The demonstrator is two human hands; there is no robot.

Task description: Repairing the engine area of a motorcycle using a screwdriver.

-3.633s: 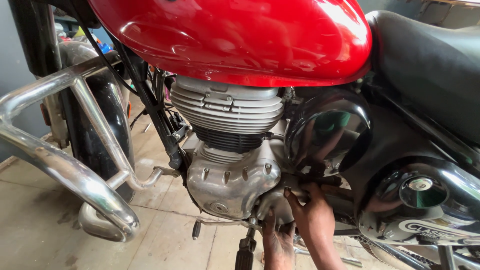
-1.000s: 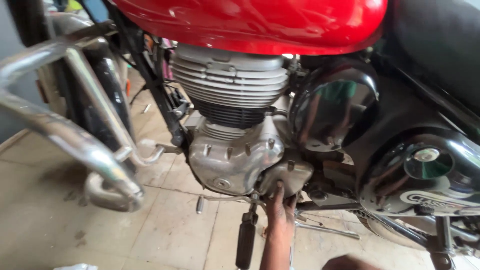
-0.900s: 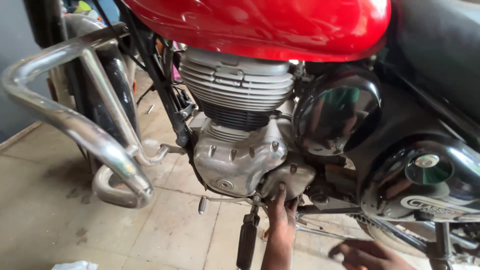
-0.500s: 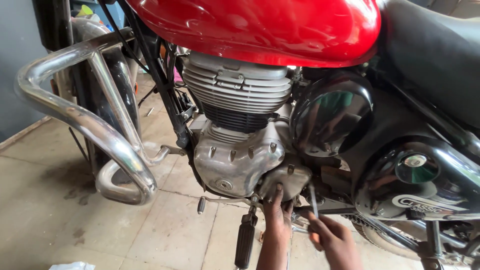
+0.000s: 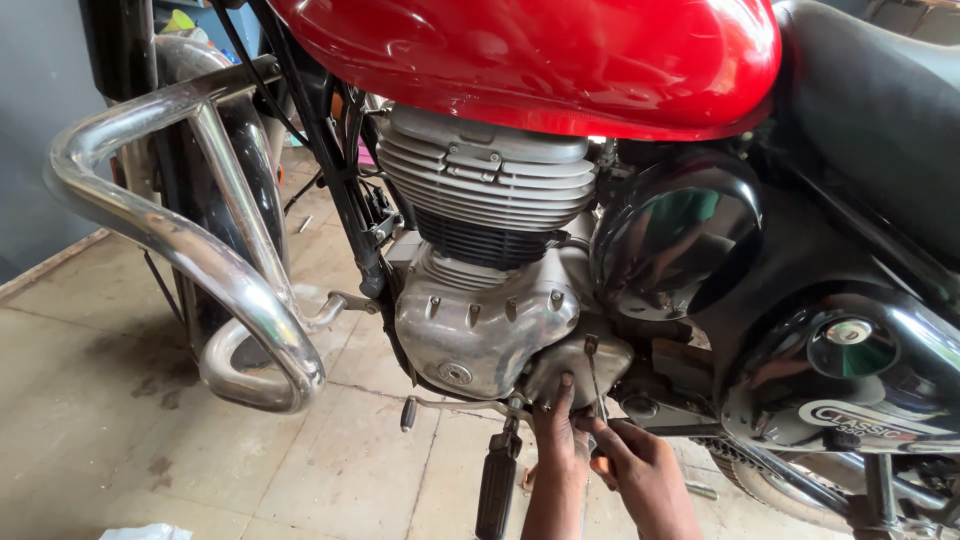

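We look down at a motorcycle (image 5: 760, 300) that stands on a tiled floor (image 5: 150, 430). Its red fuel tank (image 5: 540, 55) fills the top, with the black seat (image 5: 880, 110) at the right. A chrome crash guard (image 5: 190, 250) curves around the front at the left, before the front tyre (image 5: 215, 180). Under the tank sits the finned cylinder (image 5: 490, 185), and below it the silver engine case (image 5: 485, 325). Beside the cylinder is a glossy black round cover (image 5: 680, 235), and further right a black side box (image 5: 850, 370). A black footpeg (image 5: 497, 490) hangs under the engine.

Our left hand (image 5: 560, 440) reaches up from below, with the fingertips (image 5: 566, 382) touching the small lower cover (image 5: 580, 365) of the engine case; it is not closed around anything we can see. Our right hand (image 5: 640, 465) is just beside it, closed around the handle of a thin screwdriver (image 5: 594, 375). The shaft stands almost upright, and its tip is at a screw on the upper edge of that lower cover.
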